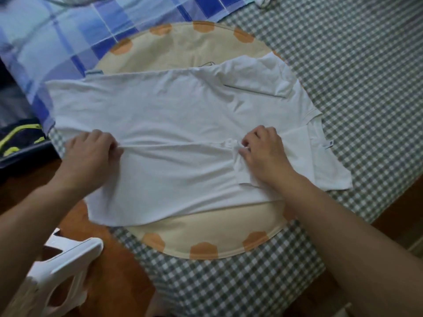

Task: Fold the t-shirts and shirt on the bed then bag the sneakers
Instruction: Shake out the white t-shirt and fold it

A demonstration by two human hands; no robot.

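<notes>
A white t-shirt [174, 110] lies spread flat across a round cream mat with orange spots [206, 234] on the bed. Its collar with a small label points right. My left hand [91, 152] pinches a fold of the shirt near its hem end on the left. My right hand [263, 152] pinches bunched fabric near the sleeve on the right. A taut crease runs between both hands. No sneakers are clearly visible.
The bed has a green-and-white checked sheet [357, 72]. A blue plaid cloth [68, 33] lies at the upper left. A white plastic chair [61, 266] stands at the lower left on a brown floor. A dark item with yellow-green stripes [18, 138] sits at the left edge.
</notes>
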